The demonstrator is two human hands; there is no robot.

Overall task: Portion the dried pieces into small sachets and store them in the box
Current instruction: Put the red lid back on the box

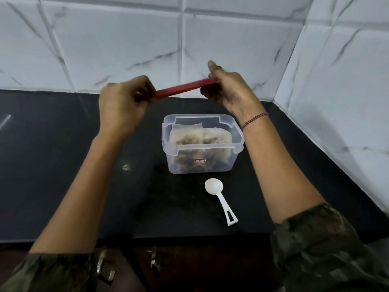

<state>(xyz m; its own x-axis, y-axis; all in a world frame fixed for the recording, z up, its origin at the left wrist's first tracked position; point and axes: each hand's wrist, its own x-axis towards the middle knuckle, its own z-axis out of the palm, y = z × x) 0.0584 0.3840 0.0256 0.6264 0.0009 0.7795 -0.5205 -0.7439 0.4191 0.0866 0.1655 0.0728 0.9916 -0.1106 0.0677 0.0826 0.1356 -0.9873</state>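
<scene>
**Box open, sachets packed**

Your clear box (210, 165) stands upright and uncovered on the black counter (63, 165), filled sachets (197, 137) of brown pieces standing packed inside. Its red lid (185, 89) is raised edge-on beyond the box, tilting up to your right.

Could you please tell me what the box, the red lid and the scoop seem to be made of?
The box looks like clear, slightly frosted plastic: the sachets show through its walls. The red lid, held edge-on, seems rigid opaque plastic; blur leaves its finish open. The scoop appears to be smooth white moulded plastic, with a soft sheen on its bowl.
</scene>
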